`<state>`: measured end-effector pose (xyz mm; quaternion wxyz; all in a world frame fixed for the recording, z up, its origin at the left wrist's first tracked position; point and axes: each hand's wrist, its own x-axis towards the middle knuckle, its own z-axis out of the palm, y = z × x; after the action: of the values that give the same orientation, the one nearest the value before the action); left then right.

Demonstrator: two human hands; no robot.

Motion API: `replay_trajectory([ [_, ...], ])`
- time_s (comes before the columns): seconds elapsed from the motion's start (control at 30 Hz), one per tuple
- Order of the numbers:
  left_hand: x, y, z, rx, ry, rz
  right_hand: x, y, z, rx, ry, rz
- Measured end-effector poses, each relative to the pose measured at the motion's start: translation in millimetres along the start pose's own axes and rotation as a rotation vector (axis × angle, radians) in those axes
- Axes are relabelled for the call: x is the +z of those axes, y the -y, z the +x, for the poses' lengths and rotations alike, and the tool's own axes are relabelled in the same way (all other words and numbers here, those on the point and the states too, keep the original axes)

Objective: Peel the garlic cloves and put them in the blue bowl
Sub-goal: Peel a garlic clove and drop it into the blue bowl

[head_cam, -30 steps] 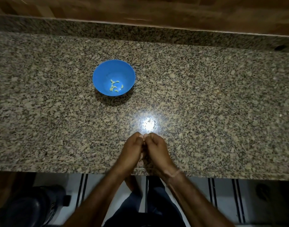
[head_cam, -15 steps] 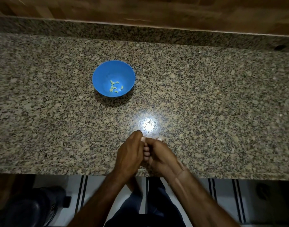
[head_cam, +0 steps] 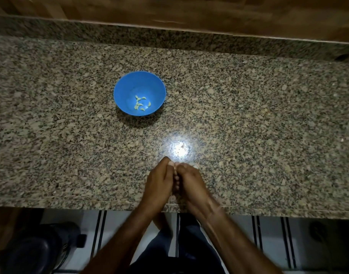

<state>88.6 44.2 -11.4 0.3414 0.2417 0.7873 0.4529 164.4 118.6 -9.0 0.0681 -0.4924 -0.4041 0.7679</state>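
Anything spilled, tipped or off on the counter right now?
Nothing stands out. Blue bowl upright, peeled cloves inside, none visible on the counter. Bright spot is only glare. Left hand and right hand pinch a small pale piece together.

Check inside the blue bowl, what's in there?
Several small pale peeled garlic cloves lie clustered at the bottom of the blue bowl. They overlap, so the count is unclear; nothing else shows.

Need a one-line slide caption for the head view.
Left hand and right hand pinch a garlic clove over the granite counter; peeled cloves lie in the blue bowl.
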Motion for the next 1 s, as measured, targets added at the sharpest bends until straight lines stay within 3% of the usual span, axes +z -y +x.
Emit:
replay_trajectory([
  [0.1, -4.9, -17.0, 10.7, -0.545, 0.223, -0.573, -6.4, -12.8, -1.0, -0.608, -0.127, -0.478],
  [0.13, -7.5, -16.7, 14.1, -0.658, 0.285, -0.65, -9.7, -15.6, 3.2, -0.704, -0.146, -0.602],
  [0.2, -12.0, -12.0, 17.5, -0.752, 0.327, -0.74, -13.8, -20.3, 9.3, -0.693, -0.146, -0.652],
  [0.27, -10.7, -5.4, 15.9, -0.667, 0.296, -0.689, -8.5, -17.3, 7.0, -0.429, -0.068, -0.358],
  [0.33, -5.2, -0.2, 6.3, -0.404, 0.205, -0.46, -6.9, -13.7, 5.2, -0.182, 0.021, -0.075],
  [0.43, -1.5, 6.5, -2.0, -0.094, 0.057, -0.184, -7.4, -6.8, 3.7, -0.107, 0.017, -0.018],
  [0.5, -3.7, 6.6, -2.4, -0.004, 0.032, -0.08, -6.5, -5.4, 2.3, -0.115, 0.0, -0.011],
  [0.6, -6.8, 6.1, -0.8, 0.022, 0.001, -0.05, -5.1, -5.1, 1.8, -0.125, -0.008, -0.019],
  [0.77, -6.0, 13.2, 3.0, -0.075, -0.027, -0.207, -4.4, -6.3, 4.6, -0.139, -0.009, -0.023],
  [1.0, -0.1, 11.3, 0.9, -0.144, -0.001, -0.38, -3.1, -7.4, 1.2, -0.29, -0.07, -0.165],
])
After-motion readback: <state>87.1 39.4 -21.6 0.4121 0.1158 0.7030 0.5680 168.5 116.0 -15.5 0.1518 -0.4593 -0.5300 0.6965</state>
